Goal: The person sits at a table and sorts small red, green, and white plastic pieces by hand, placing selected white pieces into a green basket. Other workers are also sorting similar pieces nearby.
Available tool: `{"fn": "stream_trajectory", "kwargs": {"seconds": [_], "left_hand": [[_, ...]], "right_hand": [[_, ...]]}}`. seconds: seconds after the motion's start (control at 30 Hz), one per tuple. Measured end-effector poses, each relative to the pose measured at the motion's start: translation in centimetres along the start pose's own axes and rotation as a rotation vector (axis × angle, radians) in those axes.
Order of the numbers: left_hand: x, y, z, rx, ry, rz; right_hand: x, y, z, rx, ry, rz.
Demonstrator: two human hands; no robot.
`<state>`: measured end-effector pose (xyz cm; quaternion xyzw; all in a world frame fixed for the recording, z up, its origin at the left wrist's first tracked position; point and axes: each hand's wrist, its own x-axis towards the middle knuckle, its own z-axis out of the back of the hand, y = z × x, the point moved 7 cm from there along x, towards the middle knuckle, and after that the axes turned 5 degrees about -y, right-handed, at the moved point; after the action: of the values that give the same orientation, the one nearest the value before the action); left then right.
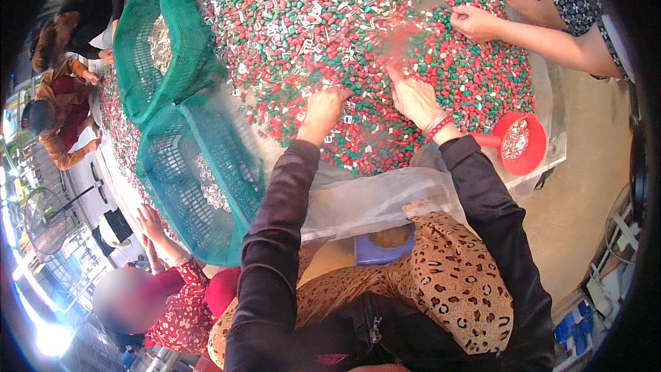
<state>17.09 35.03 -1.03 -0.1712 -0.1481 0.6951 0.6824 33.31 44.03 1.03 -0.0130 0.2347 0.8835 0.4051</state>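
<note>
A wide heap of small red, green and white pebble-like pieces (296, 34) covers the work surface, with many small silvery metal parts among them. In the middle of its near side, my left hand (322, 114) rests low over the pieces, its fingers drawn together. What those fingers hold, if anything, is hidden. To the right of it, my right hand (415, 102) lies over the heap with the index finger stretched forward and slightly blurred, and no held thing shows. A red scoop (539, 146) with metal parts in it lies right of my right wrist, its handle toward my sleeve.
At the left stand two baskets lined with green netting, a far one (131, 62) and a near one (234, 234), with metal parts inside. A co-worker's hand (475, 23) reaches over the heap from the right. Other people work along the left side. Translucent sheeting (372, 200) covers the near edge.
</note>
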Motion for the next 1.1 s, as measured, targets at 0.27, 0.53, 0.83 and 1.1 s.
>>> {"fn": "stream_trajectory", "kwargs": {"seconds": [0.27, 0.53, 0.83, 1.1], "left_hand": [[0.2, -0.5, -1.1, 0.281, 0.126, -0.149], [0.2, 1.9, 3.9, -0.012, -0.056, 0.337], [-7.2, 3.2, 8.5, -1.501, -0.329, 0.851], [-3.7, 2.5, 5.5, -1.549, -0.07, 0.786]], "right_hand": [[-0.5, 0.6, 2.0, 0.186, -0.078, -0.041], [0.2, 5.5, -2.0, 0.263, 0.022, 0.182], [0.7, 9.9, -6.3, -0.102, 0.015, 0.455], [1.3, 7.8, -5.2, -0.033, 0.016, 0.257]]}}
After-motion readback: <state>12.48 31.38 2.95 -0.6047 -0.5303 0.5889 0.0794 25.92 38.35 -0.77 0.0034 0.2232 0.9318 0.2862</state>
